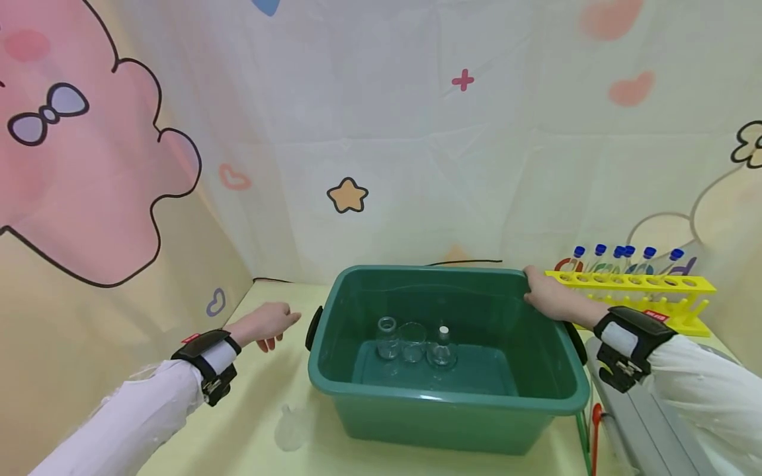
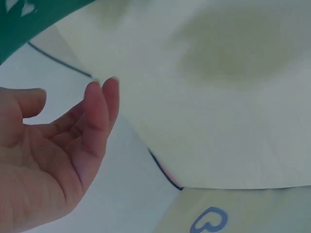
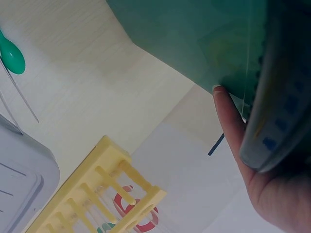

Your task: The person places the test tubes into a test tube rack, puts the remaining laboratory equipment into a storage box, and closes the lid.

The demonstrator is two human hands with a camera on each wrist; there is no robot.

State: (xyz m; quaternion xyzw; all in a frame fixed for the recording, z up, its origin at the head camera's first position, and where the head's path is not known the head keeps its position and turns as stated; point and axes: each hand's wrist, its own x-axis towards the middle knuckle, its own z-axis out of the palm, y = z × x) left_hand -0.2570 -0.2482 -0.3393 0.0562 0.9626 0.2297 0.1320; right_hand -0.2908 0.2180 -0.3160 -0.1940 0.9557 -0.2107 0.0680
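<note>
A deep green plastic tub (image 1: 440,416) with black side handles stands on the table. Inside it are a small glass bottle (image 1: 387,338), a clear glass beaker (image 1: 412,344) and a round flask (image 1: 442,354) with a white stopper. My right hand (image 1: 550,295) grips the tub's rim at its far right corner. In the right wrist view one finger of that hand (image 3: 228,119) lies along the outer wall below the rim. My left hand (image 1: 268,322) is in the air left of the tub, apart from the black handle (image 1: 313,328). Its fingers are loosely bent around nothing in the left wrist view.
A yellow rack (image 1: 631,282) holding several blue-capped test tubes stands right of the tub. Nearer are a grey case (image 1: 645,410), a red-ended tool (image 1: 596,423) and a green spoon (image 3: 12,56). A clear flat item (image 1: 290,428) lies at front left. Printed cloth hangs behind.
</note>
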